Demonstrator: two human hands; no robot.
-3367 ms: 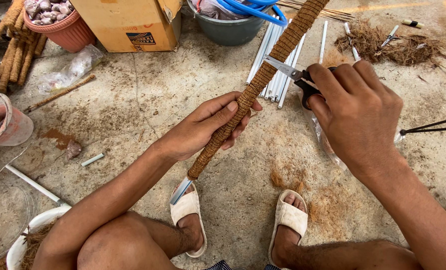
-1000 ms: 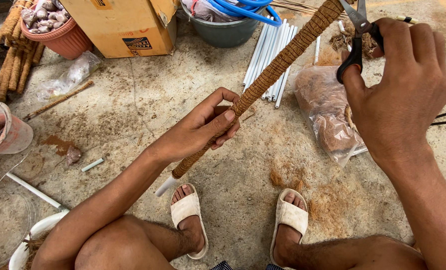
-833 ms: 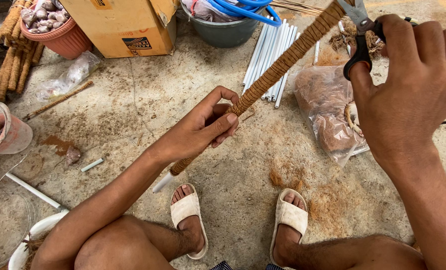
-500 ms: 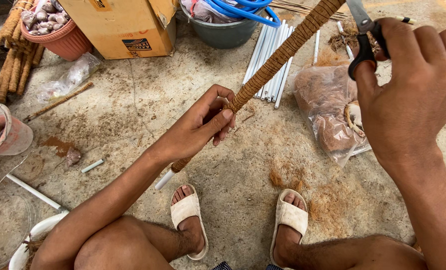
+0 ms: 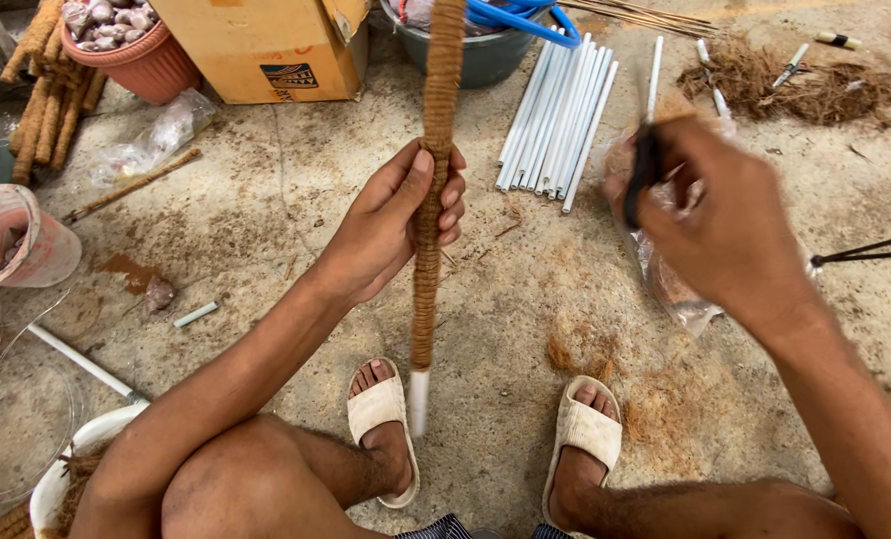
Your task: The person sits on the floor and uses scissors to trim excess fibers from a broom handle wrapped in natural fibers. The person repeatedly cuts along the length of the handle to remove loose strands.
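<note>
Concrete floor (image 5: 266, 230) is lying littered with fibre. Left hand (image 5: 396, 225) is gripping the fibre-wrapped pole (image 5: 428, 250), axis near upright. Right hand (image 5: 715, 220), closed on dark scissors (image 5: 645, 170), is hovering beside it, apart.

1. The left hand (image 5: 401, 225) is closed in a grip around a coir-wrapped pole (image 5: 434, 190), with the thumb on top and the fingers curled around it.
2. The left forearm comes up from the lower left, above the bent left knee.
3. The right hand (image 5: 715, 225) is blurred; its grip is closed on dark scissors (image 5: 645, 170).
4. The right forearm comes from the lower right corner.
5. The two hands are apart.
</note>
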